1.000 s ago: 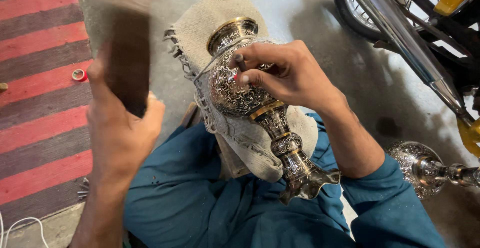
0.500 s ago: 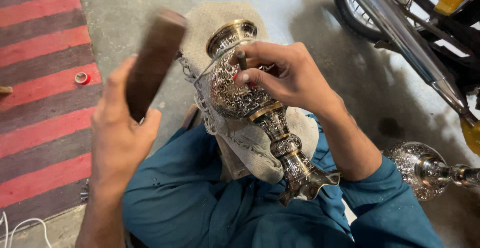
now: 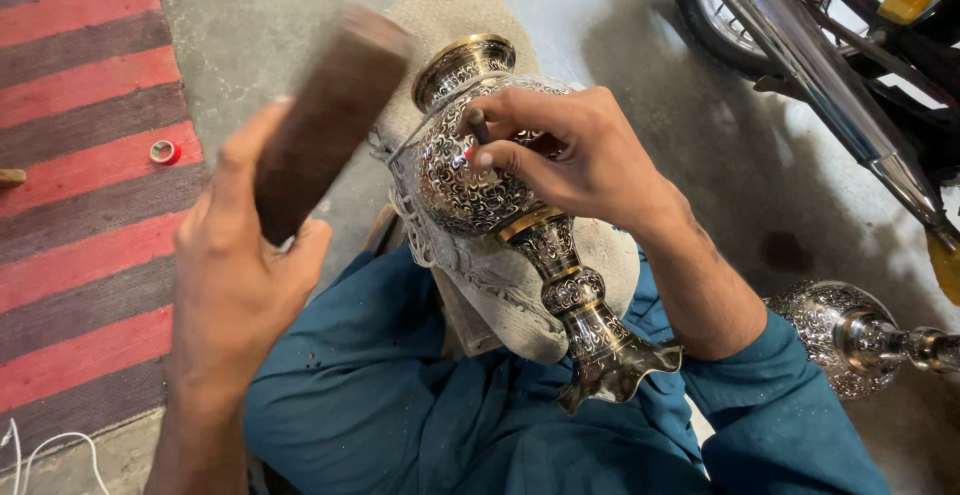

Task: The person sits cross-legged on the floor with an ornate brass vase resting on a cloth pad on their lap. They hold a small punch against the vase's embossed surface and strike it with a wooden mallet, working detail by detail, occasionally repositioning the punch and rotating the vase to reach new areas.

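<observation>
We see 1 engraved metal vase (image 3: 480, 170) lying tilted on a burlap cushion (image 3: 520, 275) over our lap, its mouth empty as far as visible. Our right hand (image 3: 570, 155) rests on the vase, fingers (image 3: 500, 160) clamped on a thin punch (image 3: 478, 125). Our left hand (image 3: 235, 275), left of the vase, has its fingers wrapped around a blurred wooden block (image 3: 325, 120). A 2nd vase (image 3: 850, 335) lies right of the vase; bare concrete floor (image 3: 300, 15) lies beyond.
</observation>
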